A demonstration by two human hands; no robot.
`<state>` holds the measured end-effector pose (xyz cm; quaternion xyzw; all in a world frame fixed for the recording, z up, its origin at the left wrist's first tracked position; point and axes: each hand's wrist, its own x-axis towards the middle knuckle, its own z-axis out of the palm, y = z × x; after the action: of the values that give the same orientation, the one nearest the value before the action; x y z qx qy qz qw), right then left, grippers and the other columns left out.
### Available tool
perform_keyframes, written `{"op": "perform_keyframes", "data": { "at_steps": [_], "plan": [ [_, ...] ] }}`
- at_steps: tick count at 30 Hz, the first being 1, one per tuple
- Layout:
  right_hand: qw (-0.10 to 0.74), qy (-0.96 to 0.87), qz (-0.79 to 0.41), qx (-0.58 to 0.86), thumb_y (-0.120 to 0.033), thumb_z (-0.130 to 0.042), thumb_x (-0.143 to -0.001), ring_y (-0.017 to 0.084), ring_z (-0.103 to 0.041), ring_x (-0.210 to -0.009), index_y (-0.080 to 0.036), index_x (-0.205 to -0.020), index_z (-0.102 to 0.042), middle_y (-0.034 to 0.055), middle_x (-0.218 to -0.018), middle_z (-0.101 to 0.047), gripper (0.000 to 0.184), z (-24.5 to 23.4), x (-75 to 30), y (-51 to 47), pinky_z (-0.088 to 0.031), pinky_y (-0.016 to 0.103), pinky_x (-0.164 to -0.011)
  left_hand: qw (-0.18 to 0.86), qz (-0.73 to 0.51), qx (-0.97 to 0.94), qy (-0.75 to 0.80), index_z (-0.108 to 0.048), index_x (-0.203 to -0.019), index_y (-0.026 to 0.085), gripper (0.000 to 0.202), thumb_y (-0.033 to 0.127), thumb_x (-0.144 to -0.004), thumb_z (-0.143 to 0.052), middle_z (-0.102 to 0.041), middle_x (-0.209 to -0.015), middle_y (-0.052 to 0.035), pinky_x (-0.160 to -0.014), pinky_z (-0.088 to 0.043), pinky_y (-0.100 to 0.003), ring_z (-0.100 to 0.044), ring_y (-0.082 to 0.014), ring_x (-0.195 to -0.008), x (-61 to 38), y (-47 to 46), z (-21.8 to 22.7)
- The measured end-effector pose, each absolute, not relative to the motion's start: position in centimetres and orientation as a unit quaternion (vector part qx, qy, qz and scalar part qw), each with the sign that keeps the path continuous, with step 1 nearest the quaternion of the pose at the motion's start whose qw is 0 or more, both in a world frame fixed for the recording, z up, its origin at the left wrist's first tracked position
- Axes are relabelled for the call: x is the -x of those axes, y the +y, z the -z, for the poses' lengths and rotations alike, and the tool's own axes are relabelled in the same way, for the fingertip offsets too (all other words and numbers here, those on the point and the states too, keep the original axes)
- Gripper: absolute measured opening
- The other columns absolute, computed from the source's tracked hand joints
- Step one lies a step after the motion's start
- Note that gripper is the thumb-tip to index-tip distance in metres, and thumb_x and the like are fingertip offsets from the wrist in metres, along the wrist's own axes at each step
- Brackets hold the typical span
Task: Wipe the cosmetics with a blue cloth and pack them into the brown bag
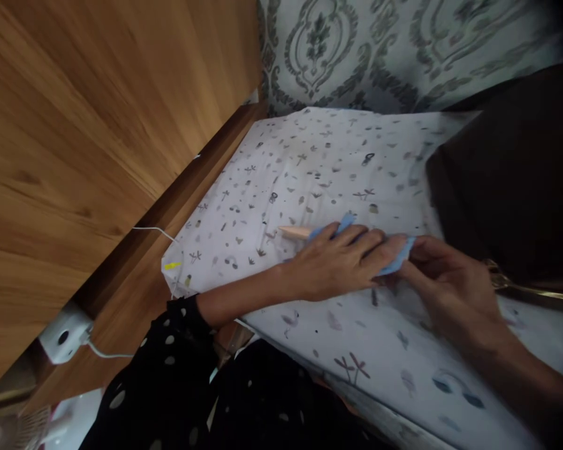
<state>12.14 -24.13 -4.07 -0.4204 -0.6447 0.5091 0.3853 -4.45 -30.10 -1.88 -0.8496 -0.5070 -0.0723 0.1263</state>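
Observation:
My left hand [340, 262] lies palm down over a light blue sheet-like piece [394, 261], paper or cloth, with its fingers curled onto it. Blue edges stick out on both sides of the hand. From under the left fingers a tan, pointed thing [294, 232] extends to the left; its kind cannot be made out. My right hand [455, 287] pinches the right end of the blue piece between thumb and fingers. Both hands are close together just above a white printed cloth [272, 187]; the part of the blue piece beneath the left hand is hidden.
On the right sits a dark brown bag [511, 175] with a gold zip. A brown wooden panel [98, 112] rises at the left, beside a white socket box [65, 337] with a cable. A yellow strip [172, 265] lies at the cloth's left corner. Patterned fabric [356, 56] hangs behind.

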Motion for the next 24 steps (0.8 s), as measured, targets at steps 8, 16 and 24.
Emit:
{"op": "perform_keyframes", "data": {
  "at_steps": [8, 16, 24],
  "plan": [
    [0.361, -0.58, -0.568, 0.46, -0.071, -0.078, -0.06, 0.016, -0.05, -0.045, -0.021, -0.066, -0.061, 0.0026, -0.05, -0.058, 0.053, 4.1, -12.2, -23.6, -0.038, 0.031, -0.047, 0.117, 0.029, 0.849, -0.515, -0.039, -0.144, 0.013, 0.062, 0.054, -0.097, -0.046, -0.06, -0.126, -0.0158, -0.09, -0.045, -0.041, -0.056, -0.0299, -0.115, 8.8, -28.3, 1.9],
    [0.364, -0.627, -0.553, 0.411, -0.062, -0.071, -0.075, 0.017, -0.059, -0.058, -0.021, -0.093, -0.067, 0.0028, -0.068, -0.065, 0.044, 4.3, -12.7, -23.1, -0.046, 0.029, -0.051, 0.041, 0.086, 0.809, -0.579, -0.051, -0.123, 0.018, 0.051, 0.056, -0.09, -0.059, -0.064, -0.116, -0.0101, -0.076, -0.048, -0.032, -0.06, -0.0254, -0.104, 14.0, -27.5, 2.8],
    [0.398, -0.619, -0.572, 0.362, -0.061, -0.073, -0.075, 0.015, -0.059, -0.06, -0.02, -0.091, -0.061, 0.0007, -0.068, -0.063, 0.046, 4.2, -12.7, -23.2, -0.05, 0.029, -0.055, 0.038, 0.072, 0.831, -0.551, -0.049, -0.127, 0.017, 0.056, 0.058, -0.09, -0.058, -0.062, -0.118, -0.0116, -0.086, -0.045, -0.039, -0.057, -0.0276, -0.106, 13.0, -27.2, 1.8]
  ]
}}
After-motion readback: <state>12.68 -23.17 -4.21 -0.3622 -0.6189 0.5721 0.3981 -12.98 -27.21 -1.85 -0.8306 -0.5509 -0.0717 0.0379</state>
